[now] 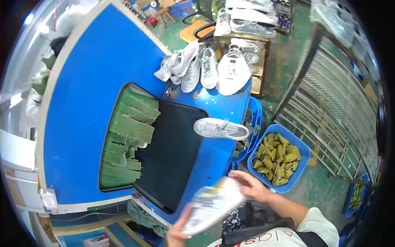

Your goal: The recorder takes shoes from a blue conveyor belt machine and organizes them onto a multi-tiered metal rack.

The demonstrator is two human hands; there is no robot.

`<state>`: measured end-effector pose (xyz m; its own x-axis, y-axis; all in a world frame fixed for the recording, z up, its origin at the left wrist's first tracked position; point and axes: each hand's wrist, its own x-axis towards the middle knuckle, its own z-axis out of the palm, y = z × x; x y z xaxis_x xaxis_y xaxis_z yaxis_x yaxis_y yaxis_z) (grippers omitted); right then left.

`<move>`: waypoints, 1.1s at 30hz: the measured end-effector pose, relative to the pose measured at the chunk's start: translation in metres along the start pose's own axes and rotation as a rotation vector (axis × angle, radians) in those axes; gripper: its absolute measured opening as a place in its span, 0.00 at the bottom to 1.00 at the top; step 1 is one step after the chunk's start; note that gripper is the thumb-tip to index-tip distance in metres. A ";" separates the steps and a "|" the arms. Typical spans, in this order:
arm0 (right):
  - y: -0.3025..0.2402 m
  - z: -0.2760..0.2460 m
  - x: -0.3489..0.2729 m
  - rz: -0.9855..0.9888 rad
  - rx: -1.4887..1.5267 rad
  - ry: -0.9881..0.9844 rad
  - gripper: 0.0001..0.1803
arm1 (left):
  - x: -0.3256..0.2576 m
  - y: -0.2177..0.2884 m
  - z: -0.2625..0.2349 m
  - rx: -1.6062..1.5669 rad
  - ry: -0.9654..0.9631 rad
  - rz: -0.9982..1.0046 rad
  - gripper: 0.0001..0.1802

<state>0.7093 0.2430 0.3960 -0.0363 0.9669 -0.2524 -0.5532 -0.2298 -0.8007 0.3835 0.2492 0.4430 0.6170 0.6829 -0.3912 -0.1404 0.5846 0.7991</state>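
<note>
A white lace-up sneaker (214, 206), blurred by motion, is held tilted between my two hands over the front edge of the blue machine. My left hand (180, 230) grips its lower left end. At its upper right end, my right hand (250, 186) closes around the shoe, some fingers hidden behind it. Something yellow-green (220, 186) shows at the shoe's opening. Beyond my hands, a single grey-white sneaker (221, 129) lies across the edge of the black conveyor belt (170, 152).
Green strip curtains (127, 140) hang at the blue machine's (90, 103) opening. Several white sneakers (191, 70) stand on its far end. To the right are a blue bin (304, 154) of olive-yellow shoe inserts (279, 158) and a metal rack (325, 103).
</note>
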 end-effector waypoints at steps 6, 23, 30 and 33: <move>0.061 -0.179 -0.144 0.465 0.023 0.351 0.17 | 0.115 -0.108 0.116 0.106 -0.576 -0.599 0.69; 0.431 -0.236 -0.243 1.061 0.786 0.483 0.20 | 0.167 -0.285 0.113 1.526 -0.724 -1.078 0.42; 0.294 -0.297 -0.214 0.823 0.281 0.461 0.20 | 0.154 -0.273 0.161 1.492 -0.413 -0.678 0.40; 0.417 -0.323 -0.203 0.909 0.292 0.434 0.20 | 0.162 -0.306 0.125 1.440 -0.335 -0.625 0.38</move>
<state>0.7543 -0.0847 -0.0621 -0.2692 0.3081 -0.9125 -0.6486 -0.7584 -0.0648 0.6230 0.1260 0.1928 0.4561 0.2709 -0.8477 0.8785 -0.2895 0.3801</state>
